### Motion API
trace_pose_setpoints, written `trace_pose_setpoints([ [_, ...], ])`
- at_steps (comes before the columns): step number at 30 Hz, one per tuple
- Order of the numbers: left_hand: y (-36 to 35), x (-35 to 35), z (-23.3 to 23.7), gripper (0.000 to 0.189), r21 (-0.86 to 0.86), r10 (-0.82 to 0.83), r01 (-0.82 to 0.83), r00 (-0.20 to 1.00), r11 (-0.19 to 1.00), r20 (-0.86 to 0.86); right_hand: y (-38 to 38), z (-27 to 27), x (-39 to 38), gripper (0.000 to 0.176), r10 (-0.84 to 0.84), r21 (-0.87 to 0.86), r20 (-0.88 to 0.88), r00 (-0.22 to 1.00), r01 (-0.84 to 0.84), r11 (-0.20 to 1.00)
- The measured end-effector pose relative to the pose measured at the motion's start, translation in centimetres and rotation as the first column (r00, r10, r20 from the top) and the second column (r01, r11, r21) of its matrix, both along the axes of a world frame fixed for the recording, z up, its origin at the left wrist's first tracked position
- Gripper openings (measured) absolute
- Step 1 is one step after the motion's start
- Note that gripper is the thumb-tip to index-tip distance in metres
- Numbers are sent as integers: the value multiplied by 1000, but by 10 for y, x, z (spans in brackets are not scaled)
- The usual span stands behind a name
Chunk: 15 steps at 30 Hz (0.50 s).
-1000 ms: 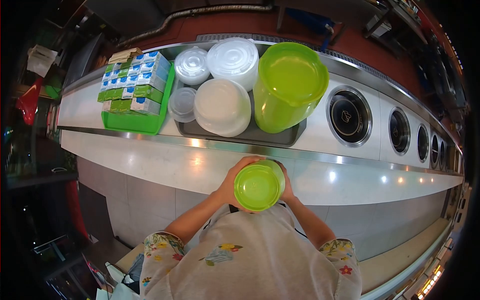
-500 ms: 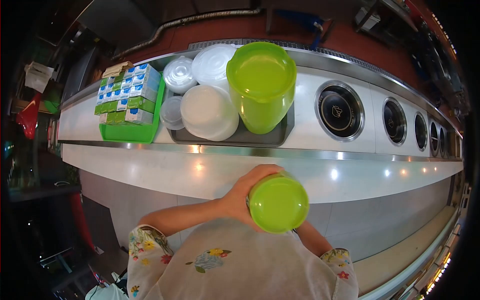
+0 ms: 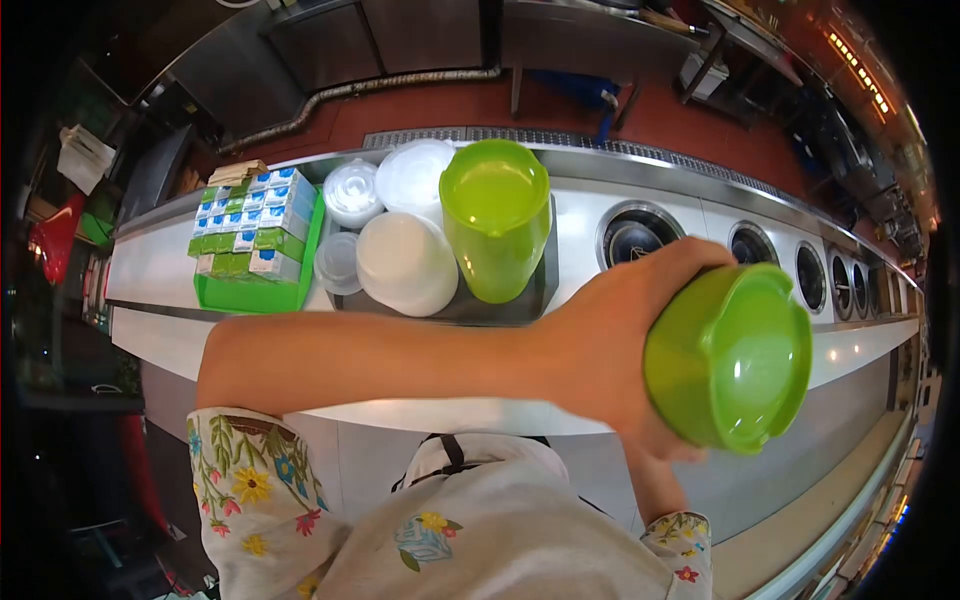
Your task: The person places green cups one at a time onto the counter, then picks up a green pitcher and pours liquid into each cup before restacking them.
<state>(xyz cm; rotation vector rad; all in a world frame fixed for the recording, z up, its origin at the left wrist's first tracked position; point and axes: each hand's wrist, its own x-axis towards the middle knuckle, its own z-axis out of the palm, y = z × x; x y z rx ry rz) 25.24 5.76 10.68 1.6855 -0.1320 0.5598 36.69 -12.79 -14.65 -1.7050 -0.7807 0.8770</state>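
My left hand (image 3: 625, 335) is wrapped round the side of a green bowl, perhaps a stack of them (image 3: 735, 360), raised on the right and tilted. Below it my right forearm (image 3: 655, 490) reaches up from its sleeve, but the bowl and my left hand hide the right hand. Beyond my left arm stands a tall stack of green bowls (image 3: 497, 235) on a dark tray (image 3: 535, 300). Beside that stack are white bowls (image 3: 405, 262) and clear-lidded containers (image 3: 352, 192).
A green tray (image 3: 250, 295) on the left of the counter holds small blue, white and green packs (image 3: 255, 225). Round dark inset plates (image 3: 635, 232) run along the counter to the right. A metal edge (image 3: 660, 155) borders its far side, beyond which lies red floor (image 3: 420, 110).
The held green bowl has moved right and closer to the camera, with my left arm now stretched across the view. The view has tilted up, showing more of the area behind the counter.
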Motion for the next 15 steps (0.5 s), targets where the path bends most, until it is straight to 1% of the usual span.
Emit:
trace_pose_setpoints([
  [2, 15, 19, 4, 109, 101, -64, 53, 992, 994, 106, 10, 13, 16, 56, -16, -1, 45, 999, 16, 1000],
  [3, 19, 28, 8, 108, 83, -102, 93, 989, 992, 105, 17, 18, 23, 55, -22, -6, 66, 998, 23, 1000],
  [4, 23, 31, 22, 108, 87, -100, 90, 989, 992, 109, 21, 24, 30, 53, -28, -12, 86, 996, 29, 1000],
  [6, 31, 35, 44, 109, 189, -146, 106, 966, 976, 212, 35, 33, 42, 50, -36, -22, 123, 992, 39, 999],
  [7, 36, 52, 35, 109, 174, -116, 95, 986, 980, 116, 42, 36, 46, 48, -39, -28, 140, 989, 43, 999],
  [9, 46, 64, 36, 109, 165, -113, 91, 985, 982, 129, 62, 43, 52, 46, -33, -34, 158, 987, 39, 999],
  [10, 53, 67, 39, 108, 154, -117, 95, 983, 984, 141, 75, 45, 54, 40, -128, 95, -44, 991, 132, 987],
  [11, 62, 70, 41, 108, 156, -112, 90, 984, 984, 141, 88, 48, 56, 33, -193, 199, -255, 947, 247, 948],
  [12, 71, 71, 47, 107, 182, -110, 95, 991, 979, 76, 99, 56, 58, 33, -189, 200, -256, 948, 243, 949],
  [13, 80, 73, 49, 107, 207, -108, 103, 994, 973, 9, 109, 69, 60, 33, -182, 178, -193, 964, 217, 960],
  [14, 90, 76, 50, 107, 208, -106, 102, 994, 973, 7, 119, 75, 63, 33, -173, 155, -129, 976, 192, 969],
  [15, 99, 80, 50, 107, 244, -76, 66, 997, 968, 32, 129, 72, 68, 35, -94, 178, 74, 993, 80, 981],
])
